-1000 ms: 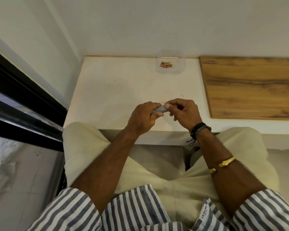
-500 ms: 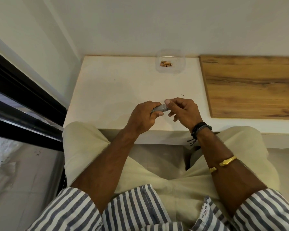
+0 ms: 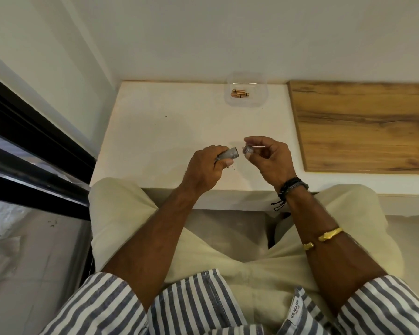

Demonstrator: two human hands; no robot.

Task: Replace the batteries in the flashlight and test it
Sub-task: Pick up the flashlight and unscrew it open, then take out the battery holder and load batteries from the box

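My left hand [image 3: 205, 166] is wrapped around a small grey flashlight body [image 3: 229, 154], whose open end points right. A short gap away, my right hand [image 3: 267, 158] pinches the flashlight's detached cap [image 3: 248, 149] between thumb and fingers. Both hands hover just above the white table [image 3: 160, 131] near its front edge. At the back of the table a clear plastic container [image 3: 247, 93] holds several copper-coloured batteries [image 3: 240, 93].
A wooden board [image 3: 363, 124] covers the table's right part. The white wall runs right behind the table. A black window frame [image 3: 34, 146] stands to the left. My knees in pale trousers press against the table's front edge.
The cap has come off the flashlight. My right hand has drawn away to the right with it, leaving a gap between the two pieces.
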